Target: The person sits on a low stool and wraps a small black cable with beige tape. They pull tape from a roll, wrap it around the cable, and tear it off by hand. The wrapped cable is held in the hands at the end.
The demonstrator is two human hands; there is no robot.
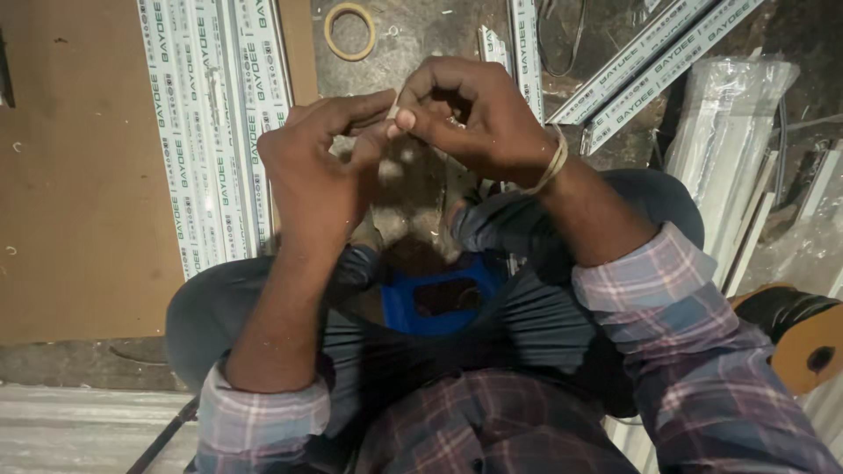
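Between both grips, small pale piece (pixel 392 112)

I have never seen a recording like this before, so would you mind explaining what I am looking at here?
There is no machine: this is one picture from a camera worn on a person's head, looking straight down at their own two bare hands. The person sits on a blue stool, in a plaid shirt with the sleeves pushed up. The left hand and the right hand meet in front, pinching a small pale piece between the fingertips; it is too small to tell what it is. A loop of cord sits around the right wrist. On the floor beyond lie long white plastic strips over a brown board, a tape ring, more strips at upper right, and a dark spool at the right edge.
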